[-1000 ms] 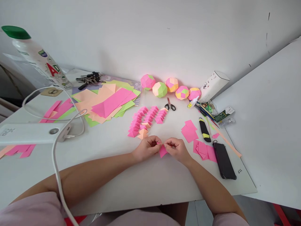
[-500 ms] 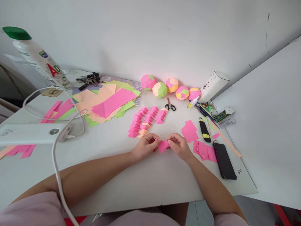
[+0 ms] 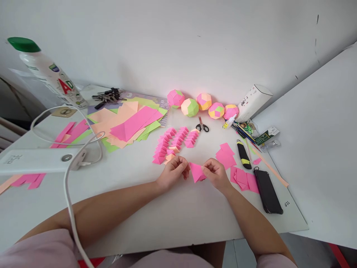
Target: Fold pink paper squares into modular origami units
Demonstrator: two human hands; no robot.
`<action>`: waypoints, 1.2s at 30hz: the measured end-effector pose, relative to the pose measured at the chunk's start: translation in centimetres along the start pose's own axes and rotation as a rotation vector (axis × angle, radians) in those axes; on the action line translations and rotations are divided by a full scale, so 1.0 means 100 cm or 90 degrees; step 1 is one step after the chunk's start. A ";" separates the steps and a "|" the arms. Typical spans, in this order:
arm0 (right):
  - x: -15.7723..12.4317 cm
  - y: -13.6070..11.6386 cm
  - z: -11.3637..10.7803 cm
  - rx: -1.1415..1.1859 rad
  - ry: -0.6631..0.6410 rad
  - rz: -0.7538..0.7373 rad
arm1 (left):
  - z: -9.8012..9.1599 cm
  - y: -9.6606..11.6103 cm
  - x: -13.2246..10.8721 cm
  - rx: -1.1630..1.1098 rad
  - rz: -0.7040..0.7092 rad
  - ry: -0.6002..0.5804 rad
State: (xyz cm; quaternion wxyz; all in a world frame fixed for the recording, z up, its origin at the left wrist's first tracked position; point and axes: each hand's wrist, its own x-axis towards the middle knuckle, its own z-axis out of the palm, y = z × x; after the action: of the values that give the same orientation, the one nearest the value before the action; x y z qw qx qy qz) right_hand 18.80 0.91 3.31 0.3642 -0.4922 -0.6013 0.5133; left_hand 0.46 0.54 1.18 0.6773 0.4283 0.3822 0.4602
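Note:
My right hand (image 3: 215,173) pinches a folded pink paper piece (image 3: 196,172) between thumb and fingers. The paper shows a triangular face, with a corner pointing down. Just left of it, my left hand (image 3: 173,173) is closed, its fingers curled in and nothing visible in them; its fingertips are close to the paper's edge. Beyond my hands, rows of folded pink paper units (image 3: 176,140) lie on the table, a few of them peach. Pink paper squares (image 3: 225,156) lie beyond my right hand, with more pink squares (image 3: 244,179) to its right.
Paper balls (image 3: 189,107) line the wall, with scissors (image 3: 202,125) in front. Coloured sheets (image 3: 131,123), keys (image 3: 107,96) and a bottle (image 3: 52,76) are left. A white power bank (image 3: 41,160) trails a cable. A box cutter (image 3: 244,154) and phone (image 3: 268,191) lie right.
My left hand has come off the paper, which both hands gripped before. The paper has turned in my right hand and shows a larger triangular face.

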 end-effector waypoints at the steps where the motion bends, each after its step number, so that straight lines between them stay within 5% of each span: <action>1: 0.000 0.000 0.000 0.014 0.001 0.002 | 0.000 0.001 0.000 -0.013 0.002 -0.007; 17: 0.000 0.001 0.006 -0.016 0.010 -0.040 | -0.001 -0.010 0.006 -0.051 0.032 0.024; 24: 0.003 0.004 0.005 0.005 -0.019 0.012 | 0.001 -0.009 0.005 -0.089 0.028 0.040; 33: 0.005 0.010 0.007 0.071 -0.039 0.062 | 0.000 -0.012 0.003 -0.022 0.065 -0.103; 36: 0.005 0.010 0.006 0.070 -0.041 0.085 | -0.002 -0.014 0.003 0.032 0.070 -0.092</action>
State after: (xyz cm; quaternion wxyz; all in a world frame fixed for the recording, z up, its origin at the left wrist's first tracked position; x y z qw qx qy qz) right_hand 18.28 1.26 2.15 0.3360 -0.4936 -0.5495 0.5845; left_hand 0.73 0.57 -0.23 0.6656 0.4977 0.3199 0.4549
